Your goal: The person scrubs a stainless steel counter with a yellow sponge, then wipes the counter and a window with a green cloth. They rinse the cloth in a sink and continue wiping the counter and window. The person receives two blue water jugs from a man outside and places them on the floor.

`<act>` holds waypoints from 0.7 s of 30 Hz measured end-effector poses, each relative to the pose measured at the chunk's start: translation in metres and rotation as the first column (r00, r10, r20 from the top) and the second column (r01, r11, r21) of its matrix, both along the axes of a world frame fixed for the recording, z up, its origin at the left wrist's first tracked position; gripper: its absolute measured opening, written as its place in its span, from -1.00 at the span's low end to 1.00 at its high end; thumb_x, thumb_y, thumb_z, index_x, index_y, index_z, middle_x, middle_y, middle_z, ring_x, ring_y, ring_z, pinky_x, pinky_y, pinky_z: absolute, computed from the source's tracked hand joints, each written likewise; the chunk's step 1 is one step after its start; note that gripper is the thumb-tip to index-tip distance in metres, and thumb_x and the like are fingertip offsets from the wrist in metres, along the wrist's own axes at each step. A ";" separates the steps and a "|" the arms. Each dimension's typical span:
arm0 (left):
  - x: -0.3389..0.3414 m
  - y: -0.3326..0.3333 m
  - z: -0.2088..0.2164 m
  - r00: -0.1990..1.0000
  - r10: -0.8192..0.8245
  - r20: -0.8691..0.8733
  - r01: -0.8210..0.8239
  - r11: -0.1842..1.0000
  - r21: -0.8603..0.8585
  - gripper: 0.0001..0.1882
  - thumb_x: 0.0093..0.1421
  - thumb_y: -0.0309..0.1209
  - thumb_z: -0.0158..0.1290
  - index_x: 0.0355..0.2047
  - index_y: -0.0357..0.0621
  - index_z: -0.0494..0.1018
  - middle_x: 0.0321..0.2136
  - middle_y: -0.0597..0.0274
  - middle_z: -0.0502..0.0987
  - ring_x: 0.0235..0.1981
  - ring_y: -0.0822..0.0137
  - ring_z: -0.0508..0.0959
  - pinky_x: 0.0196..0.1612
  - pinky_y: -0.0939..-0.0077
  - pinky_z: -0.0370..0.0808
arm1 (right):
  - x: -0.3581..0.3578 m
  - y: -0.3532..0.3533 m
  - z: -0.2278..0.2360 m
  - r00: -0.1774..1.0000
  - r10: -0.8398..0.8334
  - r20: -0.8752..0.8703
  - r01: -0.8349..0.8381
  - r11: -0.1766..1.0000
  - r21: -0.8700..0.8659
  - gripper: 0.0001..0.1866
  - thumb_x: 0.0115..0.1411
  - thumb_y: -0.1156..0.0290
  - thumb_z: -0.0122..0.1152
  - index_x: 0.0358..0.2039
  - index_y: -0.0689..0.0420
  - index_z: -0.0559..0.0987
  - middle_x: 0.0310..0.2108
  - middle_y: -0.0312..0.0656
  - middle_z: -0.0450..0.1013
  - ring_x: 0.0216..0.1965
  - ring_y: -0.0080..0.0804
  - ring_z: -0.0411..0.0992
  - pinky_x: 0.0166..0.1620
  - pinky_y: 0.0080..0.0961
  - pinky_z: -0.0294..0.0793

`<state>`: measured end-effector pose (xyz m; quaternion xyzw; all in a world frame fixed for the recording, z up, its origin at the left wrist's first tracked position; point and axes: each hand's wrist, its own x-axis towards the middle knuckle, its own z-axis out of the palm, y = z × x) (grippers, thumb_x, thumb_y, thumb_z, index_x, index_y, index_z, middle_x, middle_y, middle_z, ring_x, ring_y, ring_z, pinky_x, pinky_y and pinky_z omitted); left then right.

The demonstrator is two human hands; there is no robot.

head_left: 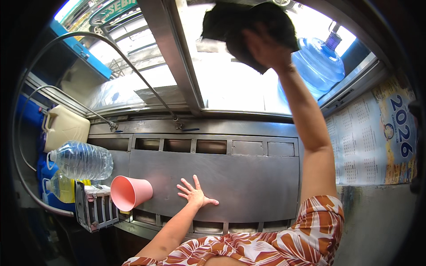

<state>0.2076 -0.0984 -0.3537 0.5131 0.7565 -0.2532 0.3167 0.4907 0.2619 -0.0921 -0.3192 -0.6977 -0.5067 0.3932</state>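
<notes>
Cloth under the right hand, grip unclear, could slip if pressure eases; left hand splays empty on the surface.

Big dark-blue numerals and small date grids stand on the wall calendar, and pale capitals on a green panel outside.

The dark cloth looks matt, the metal counter (smooth) faintly glossy
</notes>
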 end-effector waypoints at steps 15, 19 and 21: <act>0.002 0.003 -0.001 1.000 0.012 -0.006 -0.012 1.000 -0.018 0.79 -0.67 0.39 0.36 0.34 0.04 -0.65 0.24 -0.50 -0.69 0.25 -0.54 -0.61 0.20 -0.51 -0.34 | 0.194 -0.019 -0.316 -0.411 -0.493 -0.767 0.062 0.824 -0.563 -0.48 0.36 0.12 -0.23 0.19 0.21 0.23 0.19 0.03 0.22 0.14 -0.09 0.27 0.14 -0.14 0.27; 0.001 0.003 0.001 1.000 0.001 0.002 -0.001 1.000 -0.018 0.79 -0.66 0.38 0.36 0.33 0.04 -0.66 0.24 -0.50 -0.71 0.26 -0.53 -0.61 0.20 -0.51 -0.34 | 0.167 -0.014 -0.289 -0.655 -0.642 -0.398 -0.317 0.713 -0.626 -0.50 0.33 0.13 -0.12 0.16 0.19 0.27 0.17 0.02 0.26 0.08 -0.14 0.36 0.05 -0.19 0.41; 0.001 0.004 0.001 1.000 0.001 0.007 -0.001 1.000 -0.024 0.79 -0.66 0.38 0.37 0.33 0.05 -0.66 0.24 -0.50 -0.71 0.26 -0.53 -0.60 0.20 -0.51 -0.34 | 0.174 -0.004 -0.233 -0.677 -0.613 -0.408 -0.334 0.749 -0.572 -0.50 0.31 0.14 -0.06 0.15 0.18 0.28 0.15 0.01 0.27 0.05 -0.17 0.41 0.01 -0.21 0.49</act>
